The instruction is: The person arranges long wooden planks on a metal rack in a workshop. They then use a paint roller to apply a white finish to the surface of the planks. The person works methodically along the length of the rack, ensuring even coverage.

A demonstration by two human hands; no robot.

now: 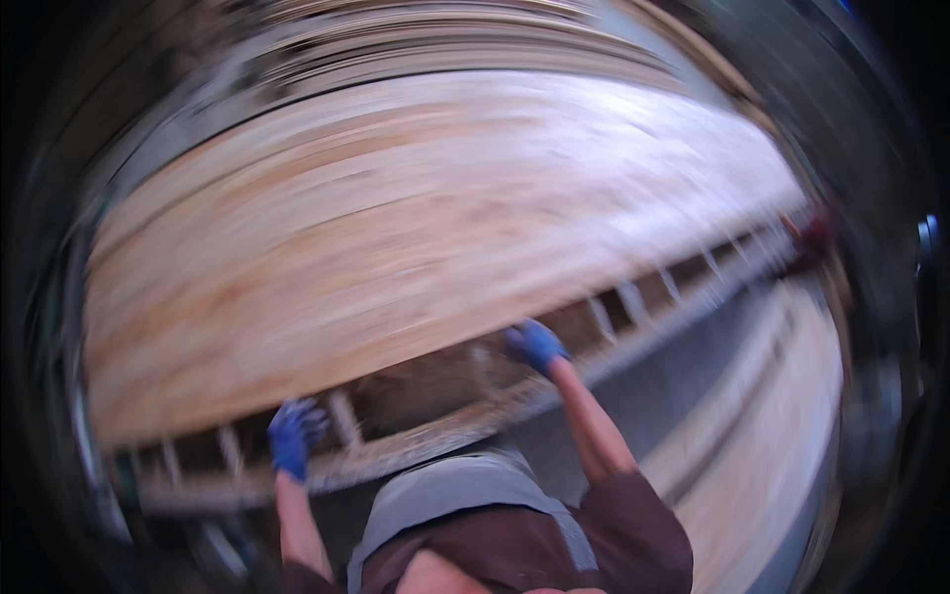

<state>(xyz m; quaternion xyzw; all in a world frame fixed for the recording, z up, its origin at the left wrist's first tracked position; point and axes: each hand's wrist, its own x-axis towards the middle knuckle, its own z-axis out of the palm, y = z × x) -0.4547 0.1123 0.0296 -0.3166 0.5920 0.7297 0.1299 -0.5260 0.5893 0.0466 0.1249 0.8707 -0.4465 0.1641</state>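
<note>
A broad, thin wood sheet [426, 228], pale tan with brown grain, spreads out in front of me, smeared by motion. My left hand [293, 436], in a blue glove, is just below the sheet's near edge, its fingers apart and nothing seen in them. Farther right, my right hand [535, 346], also gloved in blue, reaches that same edge. Its fingertips meet or nearly meet the wood; blur hides whether they grip it. Under the edge runs a slatted frame [426, 433] with pale crosspieces and dark gaps.
At the far right end of the sheet, a person in a dark red sleeve [816, 236] has a hand near the edge. Another pale wood surface [752, 436] lies at the lower right. Stacked boards [455, 40] blur across the back. Grey floor [673, 371] shows beside the frame.
</note>
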